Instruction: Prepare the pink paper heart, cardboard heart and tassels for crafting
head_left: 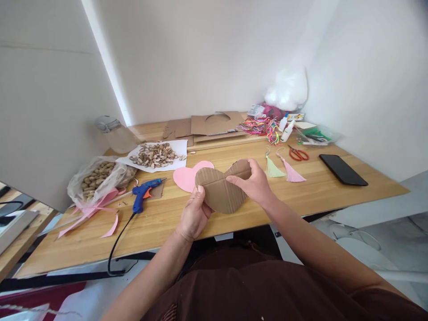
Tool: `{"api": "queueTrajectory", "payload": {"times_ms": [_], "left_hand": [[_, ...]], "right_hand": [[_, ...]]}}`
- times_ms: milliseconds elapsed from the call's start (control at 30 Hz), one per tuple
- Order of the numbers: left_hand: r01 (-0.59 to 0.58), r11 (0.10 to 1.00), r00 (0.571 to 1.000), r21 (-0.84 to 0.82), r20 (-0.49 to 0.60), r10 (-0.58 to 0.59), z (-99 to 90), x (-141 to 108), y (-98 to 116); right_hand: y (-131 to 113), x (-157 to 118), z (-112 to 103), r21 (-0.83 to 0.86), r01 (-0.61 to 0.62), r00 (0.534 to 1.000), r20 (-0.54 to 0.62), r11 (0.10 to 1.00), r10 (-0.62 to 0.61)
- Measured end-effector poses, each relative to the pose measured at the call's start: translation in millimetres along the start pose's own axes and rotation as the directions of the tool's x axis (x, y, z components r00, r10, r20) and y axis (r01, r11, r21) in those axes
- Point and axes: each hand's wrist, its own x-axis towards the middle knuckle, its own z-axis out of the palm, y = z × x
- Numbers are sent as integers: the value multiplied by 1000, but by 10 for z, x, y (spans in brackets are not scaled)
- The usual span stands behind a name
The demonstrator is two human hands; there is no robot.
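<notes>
A brown cardboard heart (224,192) is held up above the front edge of the wooden table (321,191). My left hand (195,214) grips its lower left side, thumb on the face and fingers behind. At its upper right lobe, my right hand (256,185) pinches it, the thumb lying across the front. Behind the cardboard, a pink paper heart (184,178) lies on the table, partly covered from view. To the left rests a blue glue gun (139,196) with an orange trigger, its nozzle over a small cardboard piece.
Peanuts in a plastic bag (96,178), shells on white paper (155,156) and pink strips (90,214) lie left. Cardboard sheets (214,125) are at the back. Colored cords (261,127), glue bottles (287,131), tassels (290,169), red-handled scissors (298,154) and a black phone (343,169) sit right.
</notes>
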Motion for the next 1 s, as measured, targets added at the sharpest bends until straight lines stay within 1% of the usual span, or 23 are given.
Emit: {"api": "queueTrajectory", "payload": {"times_ms": [67, 200, 267, 333, 433, 500, 567, 633, 700, 800, 867, 1000], "left_hand": [[-14, 1000, 1000, 4, -17, 14, -32, 4, -8], [0, 1000, 997, -7, -81, -1, -93, 12, 14], [11, 1000, 994, -20, -109, -13, -108, 14, 37], [23, 999, 992, -27, -125, -26, -114, 14, 54], [27, 999, 991, -32, -132, -31, -117, 10, 57], [18, 999, 992, -29, -128, -22, -117, 4, 49], [9, 1000, 994, -15, -107, -10, -114, -5, 42], [5, 1000, 996, 5, -87, -4, -114, -15, 40], [14, 1000, 995, 18, -95, -12, -119, -25, 42], [24, 999, 992, 23, -126, -21, -131, -33, 46], [13, 1000, 992, 26, -126, -9, -138, -32, 44], [4, 999, 994, 46, -112, 1, -138, -33, 32]], "right_hand": [[27, 49, 30, 120, -43, 998, 50, 992, 38], [88, 116, 35, 303, -27, 988, 151, 953, -20], [104, 136, 17, 344, 0, 982, 177, 939, -65], [105, 142, 3, 358, 28, 980, 173, 933, -95], [75, 112, 17, 394, -6, 983, 173, 919, -68], [29, 66, 48, 337, -30, 987, 157, 941, -25], [-27, 21, 83, 186, -39, 995, 96, 982, 21], [-68, 4, 108, 78, -43, 999, 32, 996, 41], [-76, 28, 116, 80, -16, 1000, -1, 997, 16], [-39, 106, 100, 105, 56, 998, 1, 993, -56], [-22, 137, 86, 105, 86, 996, 14, 991, -88], [-76, 90, 81, 32, 89, 995, 48, 996, -90]]}}
